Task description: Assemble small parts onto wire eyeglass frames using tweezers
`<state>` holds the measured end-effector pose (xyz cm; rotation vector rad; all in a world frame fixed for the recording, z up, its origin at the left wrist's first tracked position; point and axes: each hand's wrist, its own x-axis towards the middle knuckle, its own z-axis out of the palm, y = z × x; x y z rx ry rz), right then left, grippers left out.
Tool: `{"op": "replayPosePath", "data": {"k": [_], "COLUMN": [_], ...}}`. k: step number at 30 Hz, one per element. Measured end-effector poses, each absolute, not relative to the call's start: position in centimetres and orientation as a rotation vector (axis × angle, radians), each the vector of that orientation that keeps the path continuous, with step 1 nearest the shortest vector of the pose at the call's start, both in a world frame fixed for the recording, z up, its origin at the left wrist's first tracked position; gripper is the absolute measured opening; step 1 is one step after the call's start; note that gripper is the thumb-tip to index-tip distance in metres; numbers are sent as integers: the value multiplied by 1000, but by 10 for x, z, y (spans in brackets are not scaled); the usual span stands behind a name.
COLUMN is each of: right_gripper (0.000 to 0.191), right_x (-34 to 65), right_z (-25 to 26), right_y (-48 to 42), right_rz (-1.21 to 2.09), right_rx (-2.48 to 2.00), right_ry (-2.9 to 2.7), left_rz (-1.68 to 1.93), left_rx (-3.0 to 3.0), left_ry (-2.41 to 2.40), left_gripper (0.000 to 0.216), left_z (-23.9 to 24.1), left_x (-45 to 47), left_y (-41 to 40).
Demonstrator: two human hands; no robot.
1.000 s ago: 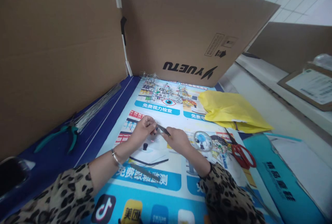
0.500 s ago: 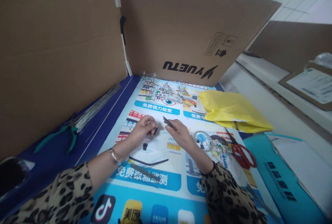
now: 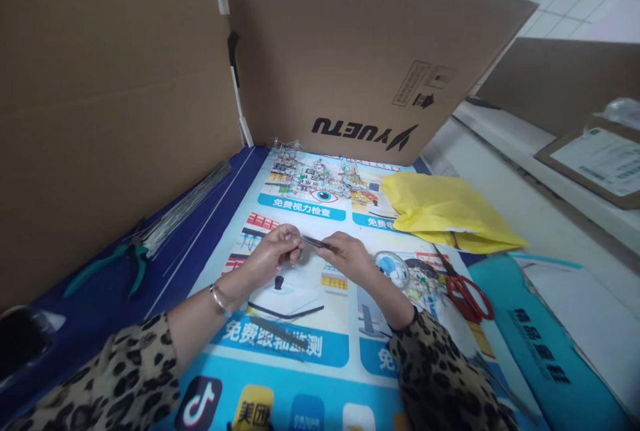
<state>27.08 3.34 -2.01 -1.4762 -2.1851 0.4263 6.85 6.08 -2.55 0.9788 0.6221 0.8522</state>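
My left hand (image 3: 274, 254) and my right hand (image 3: 350, 259) meet over a printed poster (image 3: 320, 344) on the table. The right hand's fingers are pinched on a thin dark tool like tweezers (image 3: 316, 242), whose tip points left into the left hand's fingertips. The left hand is closed in a pinch on something small that I cannot make out. A silver bangle (image 3: 218, 298) sits on my left wrist. Both sleeves are leopard print.
Cardboard panels (image 3: 125, 84) wall off the back and left. Green-handled pliers (image 3: 127, 258) and a bundle of thin wires (image 3: 185, 208) lie at left. A yellow bag (image 3: 445, 208), a small clear round dish (image 3: 391, 262) and red scissors (image 3: 467, 298) lie at right.
The hands had drawn apart half a second ago, with the tool's tip lifted. Now they have come together again and the tool's tip is at the left fingertips.
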Motion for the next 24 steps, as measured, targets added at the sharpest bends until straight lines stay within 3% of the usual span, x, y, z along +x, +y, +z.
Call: {"op": "replayPosePath", "data": {"k": [12, 24], "right_gripper": [35, 44], "right_x": [284, 280], "right_z": [-26, -19], "right_y": [37, 32], "right_rz": [60, 78], "right_rx": [-1285, -1429], "right_ry": [-2430, -2520], "left_rz": [754, 749], "left_rx": [982, 1001], "left_ry": [676, 701], "left_gripper": [18, 16], "left_z": [-29, -28], "left_x": [71, 72], "left_y": [61, 61]}}
